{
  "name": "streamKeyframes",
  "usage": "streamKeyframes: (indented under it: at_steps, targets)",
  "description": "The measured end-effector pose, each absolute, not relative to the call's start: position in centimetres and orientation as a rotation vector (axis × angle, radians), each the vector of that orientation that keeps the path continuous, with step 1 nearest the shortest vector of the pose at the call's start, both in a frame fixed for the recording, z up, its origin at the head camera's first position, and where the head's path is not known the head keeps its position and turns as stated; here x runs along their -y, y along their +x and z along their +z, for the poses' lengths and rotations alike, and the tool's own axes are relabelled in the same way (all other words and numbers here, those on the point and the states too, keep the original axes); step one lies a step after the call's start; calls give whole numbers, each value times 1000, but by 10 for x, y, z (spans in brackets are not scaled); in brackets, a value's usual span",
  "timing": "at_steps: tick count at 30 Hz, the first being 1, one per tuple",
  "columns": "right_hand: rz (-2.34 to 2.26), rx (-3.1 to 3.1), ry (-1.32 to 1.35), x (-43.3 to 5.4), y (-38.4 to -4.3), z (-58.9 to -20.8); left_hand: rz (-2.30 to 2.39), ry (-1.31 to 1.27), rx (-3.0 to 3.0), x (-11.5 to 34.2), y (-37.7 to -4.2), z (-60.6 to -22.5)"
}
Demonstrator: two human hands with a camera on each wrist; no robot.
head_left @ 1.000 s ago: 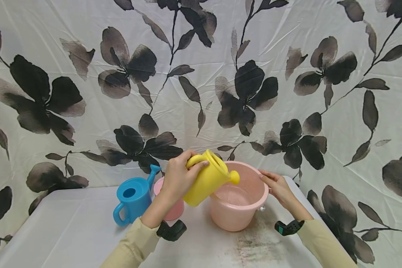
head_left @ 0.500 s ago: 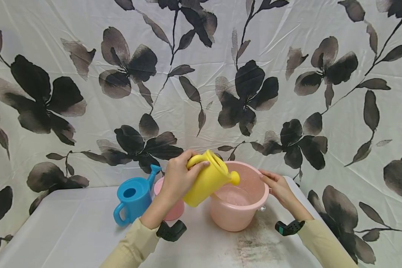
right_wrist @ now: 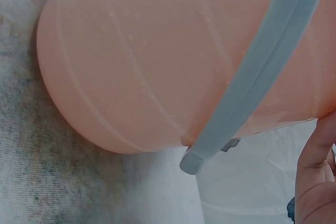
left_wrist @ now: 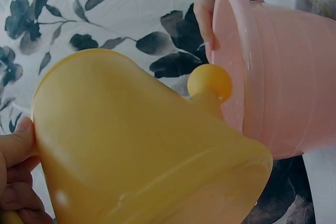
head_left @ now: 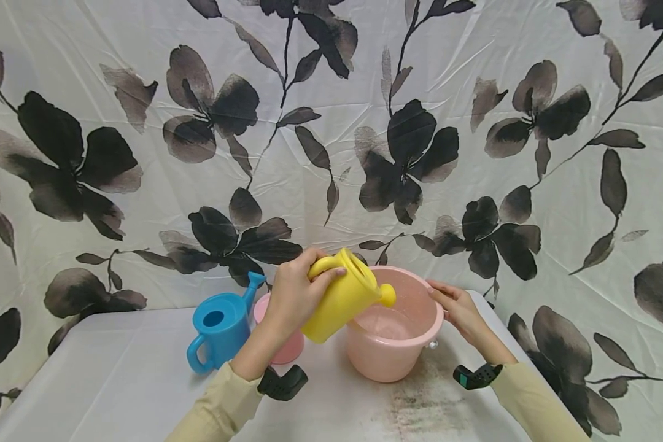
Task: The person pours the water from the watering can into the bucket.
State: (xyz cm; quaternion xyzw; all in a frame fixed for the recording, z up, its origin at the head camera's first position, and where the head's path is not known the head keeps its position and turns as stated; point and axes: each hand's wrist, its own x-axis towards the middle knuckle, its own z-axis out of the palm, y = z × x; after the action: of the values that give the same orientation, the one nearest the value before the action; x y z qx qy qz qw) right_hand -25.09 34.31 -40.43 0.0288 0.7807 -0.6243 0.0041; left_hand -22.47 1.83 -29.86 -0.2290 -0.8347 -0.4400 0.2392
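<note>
My left hand (head_left: 298, 288) grips the handle of a yellow watering can (head_left: 339, 298), which is tilted to the right with its round spout head over the mouth of a pink bucket (head_left: 383, 359). In the left wrist view the yellow can (left_wrist: 136, 140) fills the middle, its spout head overlapping the bucket opening. My right hand (head_left: 461, 313) holds the bucket's rim at its right side, fingertips at the edge. From the right wrist view the bucket wall (right_wrist: 136, 66) shows large, with a pale grey bail handle (right_wrist: 252, 82) hanging across it and the hand (right_wrist: 317, 171) at lower right.
A blue watering can (head_left: 218, 328) stands upright on the white table (head_left: 116, 362) to the left. Behind my left forearm is a pink object (head_left: 290, 350), partly hidden. Dark stains (head_left: 425, 405) mark the table in front of the bucket. A floral cloth (head_left: 331, 123) hangs behind.
Almost nothing differs. The yellow watering can dips very slightly in my left hand, and the right hand stays at the bucket's rim.
</note>
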Motion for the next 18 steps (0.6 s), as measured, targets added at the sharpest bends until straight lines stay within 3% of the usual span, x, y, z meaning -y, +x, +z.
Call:
streamKeyframes:
  at_steps: [18]
  targets:
    - [-1960,-2432,98,-344,-251,-405,-1184,-630,2283,-20,-219,-297]
